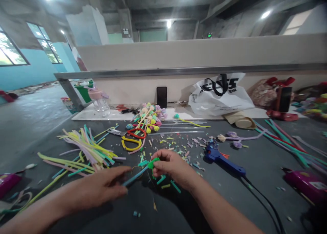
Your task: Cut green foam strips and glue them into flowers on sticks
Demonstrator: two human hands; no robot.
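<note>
1. Right grip (173, 167): closed in a pinch on the green piece (154, 163), at the blue stem's (138, 175) end.
2. Left grip (102, 184): half-open beside the stem, contact uncertain.
3. Best practice: steady stem above desk (109, 218); pinch lightly.

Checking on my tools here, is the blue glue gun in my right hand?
No, the blue glue gun lies on the dark table, while your right hand pinches a green piece.

One head-worn view, facing forward, tipped down; bench (109, 220) close at 6 o'clock, ceiling (163, 2) far at 12, windows (44, 43) at 10.
</note>
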